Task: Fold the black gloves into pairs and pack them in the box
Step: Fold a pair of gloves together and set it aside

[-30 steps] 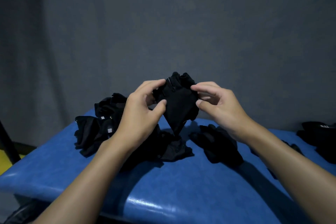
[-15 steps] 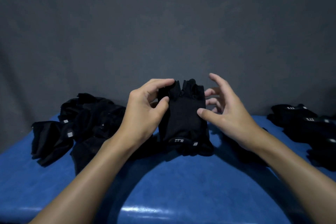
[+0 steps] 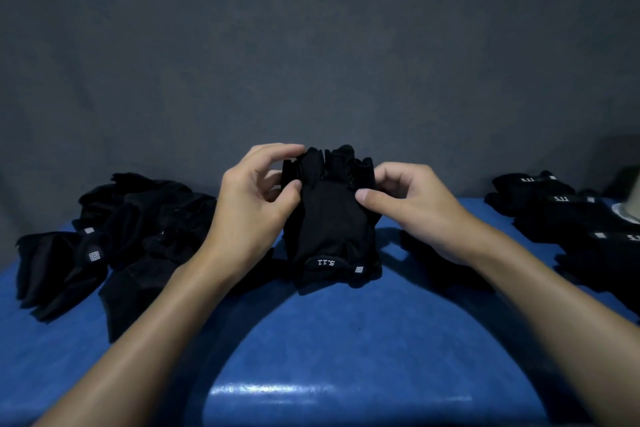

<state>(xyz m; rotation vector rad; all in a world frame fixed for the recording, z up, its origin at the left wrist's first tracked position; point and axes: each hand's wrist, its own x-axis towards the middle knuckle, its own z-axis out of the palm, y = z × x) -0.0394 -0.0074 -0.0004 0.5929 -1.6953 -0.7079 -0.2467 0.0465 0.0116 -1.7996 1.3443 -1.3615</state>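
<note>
Head camera, both busy: left hand (image 3: 256, 204) and right hand (image 3: 412, 211) each pinch the black glove pair (image 3: 329, 222), held upright at the middle of the blue table (image 3: 311, 340), cuff down. Folded pairs (image 3: 561, 215) line the right side; a loose heap (image 3: 121, 236) lies left. Roughly midway, I'd judge; I can't make out a box.

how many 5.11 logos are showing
4: one upside down on the held glove, three on the folded gloves at right. The left pile may hide more.
</note>
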